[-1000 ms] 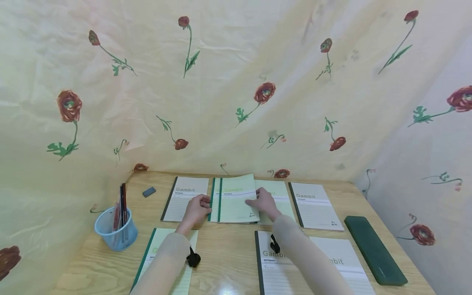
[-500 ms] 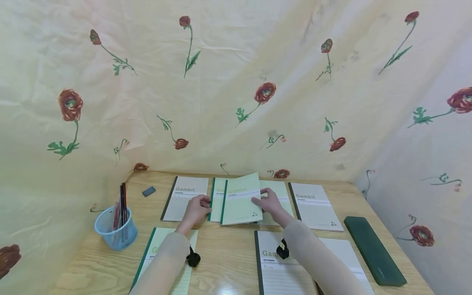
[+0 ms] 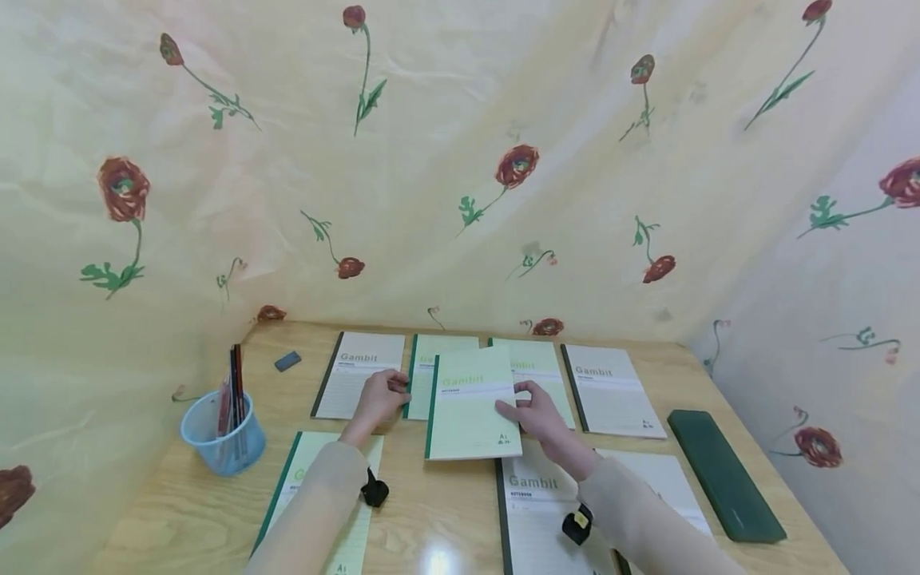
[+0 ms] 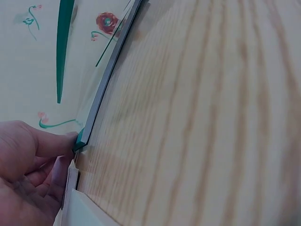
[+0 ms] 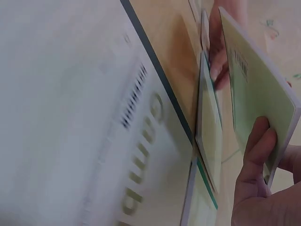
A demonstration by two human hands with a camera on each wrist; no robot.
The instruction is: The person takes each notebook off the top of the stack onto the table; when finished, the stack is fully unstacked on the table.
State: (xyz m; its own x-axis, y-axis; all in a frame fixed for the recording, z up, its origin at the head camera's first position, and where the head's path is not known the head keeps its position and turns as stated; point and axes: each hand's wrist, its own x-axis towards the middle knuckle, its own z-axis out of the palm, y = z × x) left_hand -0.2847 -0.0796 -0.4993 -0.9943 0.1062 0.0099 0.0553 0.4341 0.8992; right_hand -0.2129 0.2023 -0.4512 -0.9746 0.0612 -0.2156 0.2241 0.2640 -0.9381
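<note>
My right hand pinches the right edge of a pale green notebook with a dark green spine. It is raised and tilted above the desk; in the right wrist view its barcoded back cover shows, with fingers behind it. My left hand keeps thumb and finger at the spine of another green notebook, which the raised one partly covers. In the left wrist view the left hand pinches a green spine corner. A third green notebook lies behind my right hand.
White notebooks lie at the back left and back right, with more nearer me under my right arm. Another green notebook is under my left arm. A blue pencil cup, an eraser and a dark green case flank them.
My right hand has drawn the top green notebook off the one beneath, moving it right, then toward me. The left hand has stayed at the lower notebook's spine. The head view has tipped slightly down.
</note>
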